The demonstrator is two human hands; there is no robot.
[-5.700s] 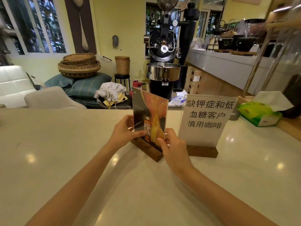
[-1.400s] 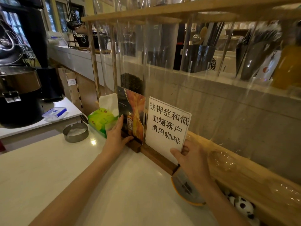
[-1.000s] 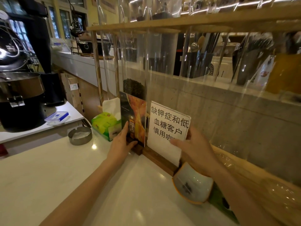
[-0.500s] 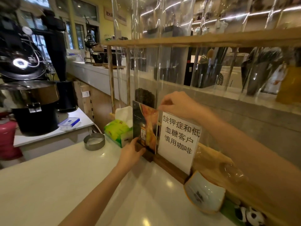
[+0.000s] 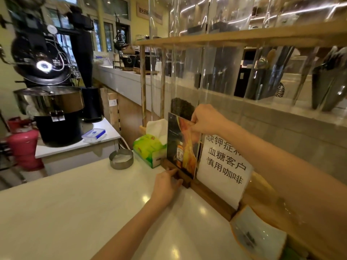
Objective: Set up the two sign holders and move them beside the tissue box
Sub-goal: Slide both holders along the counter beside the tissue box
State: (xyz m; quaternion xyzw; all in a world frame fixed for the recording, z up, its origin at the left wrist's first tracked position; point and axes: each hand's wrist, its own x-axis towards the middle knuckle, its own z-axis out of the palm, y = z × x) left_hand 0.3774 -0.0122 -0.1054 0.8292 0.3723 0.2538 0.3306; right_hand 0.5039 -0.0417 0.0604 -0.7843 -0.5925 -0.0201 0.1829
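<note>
Two sign holders stand upright on wooden bases at the counter's back edge. The picture sign holder, dark with an orange bottle image, stands right beside the green tissue box. The white text sign holder stands to its right, its top corner hidden by my right arm. My right hand pinches the top edge of the picture sign's panel. My left hand rests its fingers on that sign's wooden base.
A round metal ashtray sits left of the tissue box. A white dish with an orange rim lies at the right. A wooden rack with clear tubes rises behind the signs. A coffee roaster stands beyond the white counter.
My right hand left the text sign, rose to the picture sign's top edge and now pinches it. My left hand slid down to the wooden base. The view shifted slightly.
</note>
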